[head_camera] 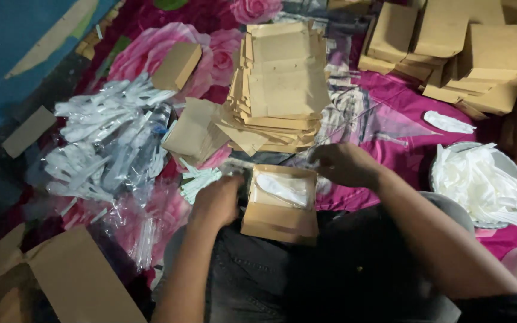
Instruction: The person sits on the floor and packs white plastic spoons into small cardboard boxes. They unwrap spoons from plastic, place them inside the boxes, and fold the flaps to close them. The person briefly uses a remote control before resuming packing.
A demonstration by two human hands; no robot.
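Brown paper envelope (280, 209) lies on the person's lap, a white plastic-wrapped item (283, 188) on its upper part. Left hand (216, 200) rests at the envelope's left edge, fingers curled; cannot tell if they grip it. Right hand (345, 164) sits just above the envelope's top right corner, fingers bent, grasp unclear. Stack of flat envelopes (282, 84) lies beyond, on a floral cloth (384, 113). Wrapped white cutlery (106, 140) is heaped left; a bowl (513, 164) of white pieces stands right.
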